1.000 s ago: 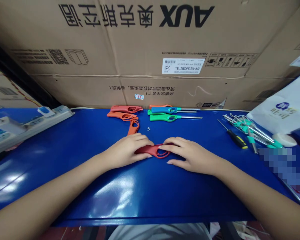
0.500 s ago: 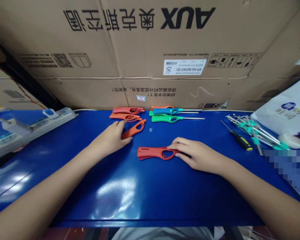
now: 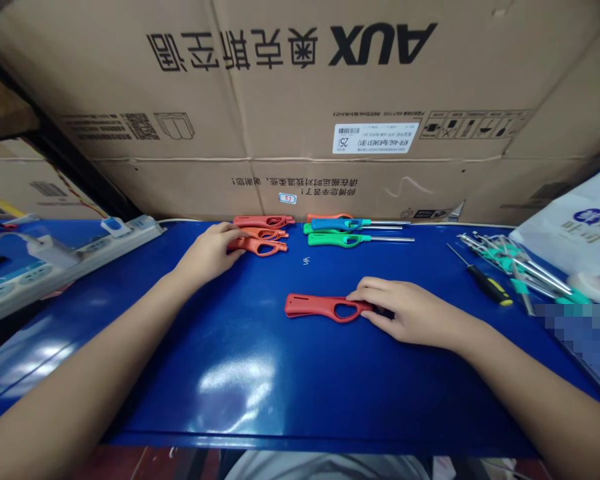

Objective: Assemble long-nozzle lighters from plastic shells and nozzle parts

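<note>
My right hand (image 3: pixel 397 310) pinches the trigger-loop end of a red lighter casing (image 3: pixel 310 306) that lies on the blue table. At the back left, my left hand (image 3: pixel 213 252) has its fingers closed on the handle end of an orange lighter casing (image 3: pixel 265 247). Just behind that one lie a second orange casing (image 3: pixel 260 233) and a red casing (image 3: pixel 253 221), side by side. To their right rest lighters with long metal tubes, a blue one (image 3: pixel 330 225) and a green one (image 3: pixel 327 240) among them; another green and an orange body are partly hidden.
A large cardboard box (image 3: pixel 280 140) walls off the back of the blue table (image 3: pixel 250 333). At left runs a white power strip (image 3: pixel 90 260) with plugs. On the right are a screwdriver (image 3: pixel 487 283), a heap of metal lighter tubes (image 3: pixel 530 263) and a white bag (image 3: pixel 575 220).
My left hand has moved the orange casing back and left, turning it from slanted to roughly parallel with the others. My right hand still holds the red casing. The view has shifted slightly.
</note>
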Available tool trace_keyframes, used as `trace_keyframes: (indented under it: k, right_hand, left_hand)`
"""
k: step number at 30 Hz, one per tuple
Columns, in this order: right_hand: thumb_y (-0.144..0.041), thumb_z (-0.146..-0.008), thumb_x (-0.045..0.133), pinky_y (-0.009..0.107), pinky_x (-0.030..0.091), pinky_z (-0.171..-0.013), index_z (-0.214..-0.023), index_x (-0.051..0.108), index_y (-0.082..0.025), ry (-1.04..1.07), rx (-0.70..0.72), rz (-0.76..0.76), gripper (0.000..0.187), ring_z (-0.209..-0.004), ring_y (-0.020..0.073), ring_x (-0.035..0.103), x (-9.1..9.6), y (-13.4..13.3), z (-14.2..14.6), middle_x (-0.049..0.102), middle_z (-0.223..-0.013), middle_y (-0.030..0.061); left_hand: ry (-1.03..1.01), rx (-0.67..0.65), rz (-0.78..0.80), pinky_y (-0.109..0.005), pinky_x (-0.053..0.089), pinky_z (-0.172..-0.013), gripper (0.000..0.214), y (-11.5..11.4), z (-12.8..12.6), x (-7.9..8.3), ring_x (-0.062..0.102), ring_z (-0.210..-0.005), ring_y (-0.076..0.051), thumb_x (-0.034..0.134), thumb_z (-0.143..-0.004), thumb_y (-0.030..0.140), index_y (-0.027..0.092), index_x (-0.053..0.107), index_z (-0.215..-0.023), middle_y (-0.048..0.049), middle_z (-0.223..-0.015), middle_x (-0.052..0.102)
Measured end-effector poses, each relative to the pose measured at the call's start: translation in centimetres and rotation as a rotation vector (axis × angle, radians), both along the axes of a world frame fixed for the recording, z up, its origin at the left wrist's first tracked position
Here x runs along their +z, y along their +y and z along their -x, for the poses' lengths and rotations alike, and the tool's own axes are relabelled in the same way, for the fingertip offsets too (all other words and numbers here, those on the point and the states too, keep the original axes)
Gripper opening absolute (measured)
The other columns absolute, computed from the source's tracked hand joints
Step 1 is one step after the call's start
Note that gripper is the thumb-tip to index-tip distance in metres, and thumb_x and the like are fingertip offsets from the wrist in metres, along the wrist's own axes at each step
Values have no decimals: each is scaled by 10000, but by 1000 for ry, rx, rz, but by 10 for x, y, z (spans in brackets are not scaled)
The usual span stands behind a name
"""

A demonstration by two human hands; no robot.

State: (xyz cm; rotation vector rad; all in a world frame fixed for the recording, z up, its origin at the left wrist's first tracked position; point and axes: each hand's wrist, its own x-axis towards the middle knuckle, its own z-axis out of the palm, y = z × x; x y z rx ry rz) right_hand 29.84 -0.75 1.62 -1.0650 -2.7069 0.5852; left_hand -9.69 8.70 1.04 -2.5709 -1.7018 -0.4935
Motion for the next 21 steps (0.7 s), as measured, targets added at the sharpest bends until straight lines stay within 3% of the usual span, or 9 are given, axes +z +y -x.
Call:
trace_keyframes:
  k: [2, 4, 8, 11, 15, 19, 21]
  right_hand:
    - [-240, -1005, 507, 301, 514, -789, -1210, 664, -252, -10, 0, 5, 258, -929, 192, 662, 3, 0, -1, 672, -1135, 66]
    - [-237, -999, 517, 295, 505, -773, -1198, 665, -253, -19, -4, 16, 249, -920, 187, 657, 6, -1, -2, 673, -1123, 57]
    - [-234, -984, 549, 302, 497, -779, -1192, 670, -251, -38, -9, 31, 241, -926, 188, 654, 9, -1, -6, 677, -1117, 49]
    - [-252, -1000, 529, 316, 499, -790, -1189, 679, -244, -46, -27, 26, 241, -932, 197, 653, 11, -2, -8, 684, -1117, 60]
    - [-284, -1023, 495, 325, 499, -790, -1178, 689, -232, -24, -53, 44, 253, -926, 204, 651, 13, -1, -8, 701, -1098, 70]
    - [-258, -1006, 516, 298, 478, -749, -1135, 694, -228, 6, -91, 55, 222, -876, 186, 642, 11, 2, -9, 702, -1056, 62]
    - [-234, -976, 561, 281, 456, -705, -1101, 693, -221, 6, -104, 47, 182, -830, 172, 626, 9, 4, -10, 695, -1020, 54]
  left_hand:
    - [-2, 5, -38, -538, 459, -1073, 440, -9, -11, 6, 583, -1220, -383, 553, -876, 360, 141, 684, -1234, -191, -1308, 608]
    - [-17, -49, -45, -492, 468, -1088, 421, -26, -30, 15, 583, -1236, -345, 562, -895, 385, 175, 682, -1240, -151, -1315, 619]
    - [-55, -339, 209, -441, 504, -1069, 429, -73, -78, 25, 621, -1223, -294, 650, -909, 447, 256, 660, -1293, -86, -1303, 675]
    - [-95, -325, 315, -443, 529, -1047, 558, -94, -100, 17, 634, -1231, -304, 711, -882, 409, 276, 584, -1408, -88, -1337, 670]
    - [-278, -337, 357, -441, 536, -1057, 467, -92, -107, -2, 665, -1189, -276, 684, -896, 305, 250, 618, -1355, -94, -1322, 680]
    - [-467, -309, 413, -417, 575, -991, 560, -84, -106, -11, 693, -1105, -264, 798, -803, 438, 238, 642, -1303, -92, -1273, 700]
    - [-510, -302, 416, -399, 576, -974, 521, -84, -106, -14, 698, -1073, -246, 767, -835, 485, 232, 657, -1276, -79, -1218, 720]
